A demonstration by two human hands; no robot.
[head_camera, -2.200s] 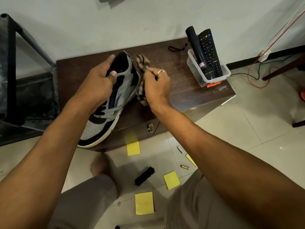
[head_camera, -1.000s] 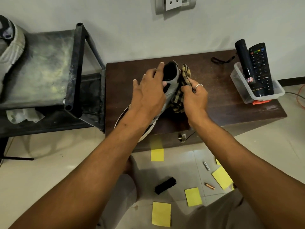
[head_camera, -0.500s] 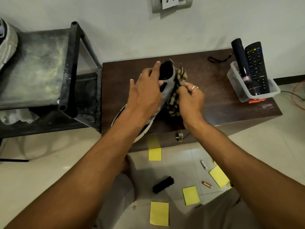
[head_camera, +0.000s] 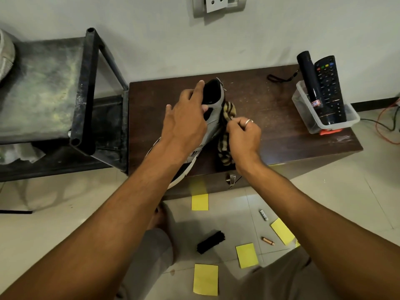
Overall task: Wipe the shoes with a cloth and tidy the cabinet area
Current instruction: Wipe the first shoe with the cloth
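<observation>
On worktop [head_camera: 281, 137], my left grip [head_camera: 184, 122] holds shoe [head_camera: 214, 123], heel wallward, toe past front edge; right grip [head_camera: 244, 135] pinches cloth [head_camera: 225, 148]; bare room rightward.

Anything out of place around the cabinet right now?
Yes. On the floor before the cabinet lie loose yellow notes, two batteries and a black brush, scattered rather than stored. The shoe and cloth look fine.

Soft, even indoor light, moderately bright. Diffuse shadow on the floor [head_camera: 190, 226] at lower centre; mild sheen on the cabinet top [head_camera: 281, 126]. Frame edges bow outward — wide-angle distortion — and fine detail is slightly soft.
</observation>
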